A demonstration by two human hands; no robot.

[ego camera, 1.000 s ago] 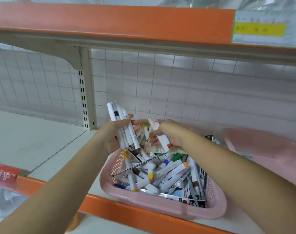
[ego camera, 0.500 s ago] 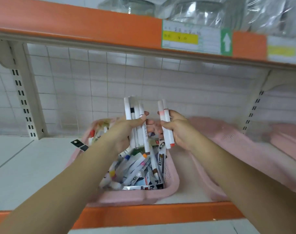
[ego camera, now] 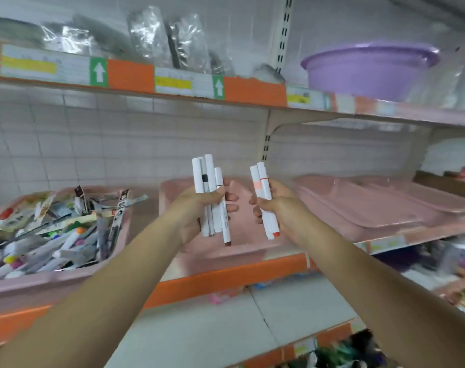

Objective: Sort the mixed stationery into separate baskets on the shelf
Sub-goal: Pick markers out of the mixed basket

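My left hand (ego camera: 199, 211) grips an upright bunch of several white markers (ego camera: 209, 181). My right hand (ego camera: 275, 205) grips two white markers with orange ends (ego camera: 262, 181). Both hands hover in front of a pink basket (ego camera: 173, 197) in the middle of the shelf; I see nothing in the part of it that shows. To the left stands another pink basket (ego camera: 125, 224) heaped with mixed stationery (ego camera: 59, 229): markers, pens and packets.
More pink baskets (ego camera: 372, 205) sit on the shelf to the right. The shelf edge (ego camera: 226, 277) is orange. Above, a purple basin (ego camera: 369, 70) and plastic-wrapped goods (ego camera: 157, 38) stand on the upper shelf. A white lower shelf (ego camera: 226, 328) lies below, with coloured goods at the right.
The view has swung right, so the full basket now lies at the left. Both hands, still holding their markers, have moved over to the middle basket.
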